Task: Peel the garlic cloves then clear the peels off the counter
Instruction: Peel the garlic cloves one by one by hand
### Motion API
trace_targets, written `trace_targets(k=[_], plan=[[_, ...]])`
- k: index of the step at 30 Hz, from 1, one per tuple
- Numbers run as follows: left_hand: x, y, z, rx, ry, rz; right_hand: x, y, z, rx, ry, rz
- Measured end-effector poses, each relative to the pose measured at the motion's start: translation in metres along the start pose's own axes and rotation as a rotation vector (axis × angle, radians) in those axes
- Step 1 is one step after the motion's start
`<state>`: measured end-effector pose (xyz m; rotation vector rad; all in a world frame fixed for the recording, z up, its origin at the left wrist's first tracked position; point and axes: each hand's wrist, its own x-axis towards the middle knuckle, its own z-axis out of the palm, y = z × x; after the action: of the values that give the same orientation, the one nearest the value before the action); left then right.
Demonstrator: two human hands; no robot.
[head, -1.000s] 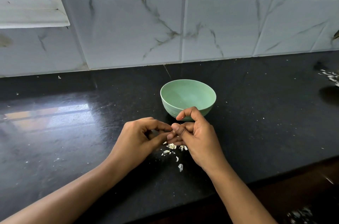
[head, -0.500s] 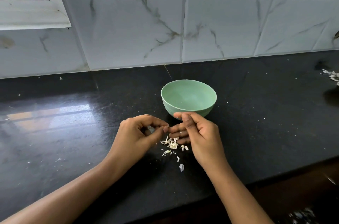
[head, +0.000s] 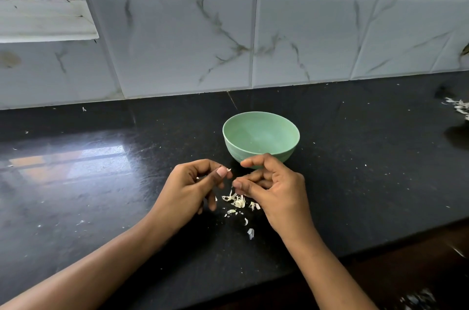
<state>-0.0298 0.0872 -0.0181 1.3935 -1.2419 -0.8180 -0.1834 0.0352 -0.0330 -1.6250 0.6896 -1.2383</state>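
The left hand and right hand have parted: left pinches a pale scrap, right's hold unclear; peels remain uncleared, six o'clock of the bowl.

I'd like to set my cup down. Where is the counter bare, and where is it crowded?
Bare, save specks: the counter left of the left hand, back to the wall tiles; also between the green bowl and the far-right peel scatter. Crowded: before the bowl, where left hand and right hand work over the peel pile.
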Motion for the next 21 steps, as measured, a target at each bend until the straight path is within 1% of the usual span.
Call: trace_targets(k=[2,4,7,10,13,21], plan=[[0.0002,0.0004,0.0003,0.006,0.001,-0.006,0.0008,0.0012,-0.0008,0.02,0.036,-0.015],[0.0003,0.0005,0.0003,0.01,0.003,-0.011,0.0009,0.0018,-0.0003,-0.009,0.017,-0.037],[0.0001,0.0006,0.0006,0.019,-0.009,-0.012,0.0014,0.0049,-0.0003,-0.124,-0.012,-0.108],[-0.0009,0.0007,0.0012,0.022,-0.026,0.007,0.0025,0.0072,0.0003,-0.19,0.022,-0.165],[-0.0025,0.0007,0.0021,0.012,-0.035,0.008,0.0026,0.0075,0.0004,-0.308,0.06,-0.255],[-0.0027,0.0007,0.0022,-0.03,-0.036,0.009,0.0,0.0038,0.0021,-0.454,0.106,-0.327]])
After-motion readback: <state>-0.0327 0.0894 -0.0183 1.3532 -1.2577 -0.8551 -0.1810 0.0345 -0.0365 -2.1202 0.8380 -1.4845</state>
